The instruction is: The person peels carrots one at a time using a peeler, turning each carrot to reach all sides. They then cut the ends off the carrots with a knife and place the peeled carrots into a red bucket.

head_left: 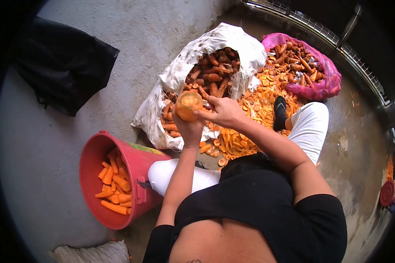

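My left hand (191, 128) is closed around a thick carrot (188, 105), whose round cut end faces up toward me. Beside it, my right hand (227, 112) has its fingers bent, with the tips against the carrot's side. A small pale bit shows between those fingers, but its kind is hidden. Just beyond my hands is a white woven sack (156, 122), torn open, full of unpeeled carrots (213, 78). Left of my knee stands a red bucket (88, 175) holding peeled orange carrots (116, 184).
A heap of orange peelings and slices (254, 120) covers the floor between my feet. Behind it lies a pink mesh sack (331, 85) of carrots. Black sheeting (68, 61) hangs at the left wall, and a pale sack (94, 254) lies near the bottom edge.
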`<move>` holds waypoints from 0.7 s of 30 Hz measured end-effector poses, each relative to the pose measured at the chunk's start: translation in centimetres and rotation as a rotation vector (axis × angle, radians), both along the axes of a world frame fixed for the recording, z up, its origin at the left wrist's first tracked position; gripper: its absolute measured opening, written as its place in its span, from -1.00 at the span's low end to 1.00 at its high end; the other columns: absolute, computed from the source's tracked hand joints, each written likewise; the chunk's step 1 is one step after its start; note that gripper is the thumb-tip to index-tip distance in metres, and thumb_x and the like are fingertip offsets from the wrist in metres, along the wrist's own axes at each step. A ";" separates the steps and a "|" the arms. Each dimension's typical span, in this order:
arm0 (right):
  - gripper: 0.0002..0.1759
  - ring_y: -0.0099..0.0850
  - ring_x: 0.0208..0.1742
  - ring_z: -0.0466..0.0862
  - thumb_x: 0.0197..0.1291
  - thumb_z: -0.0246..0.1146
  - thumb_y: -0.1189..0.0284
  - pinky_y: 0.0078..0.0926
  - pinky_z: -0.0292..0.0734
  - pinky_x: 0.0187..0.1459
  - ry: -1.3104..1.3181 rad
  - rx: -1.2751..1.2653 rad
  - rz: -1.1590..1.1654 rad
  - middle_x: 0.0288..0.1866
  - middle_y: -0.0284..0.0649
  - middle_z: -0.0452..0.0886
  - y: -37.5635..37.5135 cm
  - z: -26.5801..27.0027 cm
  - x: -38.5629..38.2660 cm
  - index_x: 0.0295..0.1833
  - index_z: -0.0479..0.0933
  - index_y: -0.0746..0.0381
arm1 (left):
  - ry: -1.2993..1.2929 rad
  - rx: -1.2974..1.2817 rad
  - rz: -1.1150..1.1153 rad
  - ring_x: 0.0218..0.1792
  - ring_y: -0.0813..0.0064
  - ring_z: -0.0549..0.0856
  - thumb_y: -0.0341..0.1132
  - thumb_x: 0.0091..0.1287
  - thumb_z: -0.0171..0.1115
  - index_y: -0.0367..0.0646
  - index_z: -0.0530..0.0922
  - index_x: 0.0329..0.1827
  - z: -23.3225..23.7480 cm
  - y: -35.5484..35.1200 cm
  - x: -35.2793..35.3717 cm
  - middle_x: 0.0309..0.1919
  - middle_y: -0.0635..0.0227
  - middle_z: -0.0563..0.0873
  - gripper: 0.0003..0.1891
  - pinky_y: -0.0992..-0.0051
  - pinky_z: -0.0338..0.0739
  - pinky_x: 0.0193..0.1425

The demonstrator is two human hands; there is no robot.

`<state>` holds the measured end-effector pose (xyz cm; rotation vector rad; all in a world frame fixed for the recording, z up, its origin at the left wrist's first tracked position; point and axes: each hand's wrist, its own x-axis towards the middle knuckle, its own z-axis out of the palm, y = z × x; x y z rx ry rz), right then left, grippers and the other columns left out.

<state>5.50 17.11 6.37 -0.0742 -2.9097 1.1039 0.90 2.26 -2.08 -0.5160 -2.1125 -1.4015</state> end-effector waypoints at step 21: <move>-0.19 -0.11 -0.44 0.59 0.03 0.13 -0.40 -0.16 0.44 -0.36 0.009 -0.031 -0.040 -0.59 -0.07 0.52 0.4 -1.0 0.2 -0.53 0.42 0.24 | -0.133 0.050 -0.124 0.03 0.23 0.61 -0.21 -0.07 0.60 -0.21 0.22 0.25 1.3 0.2 1.1 0.03 0.13 0.54 -0.13 0.31 0.52 0.11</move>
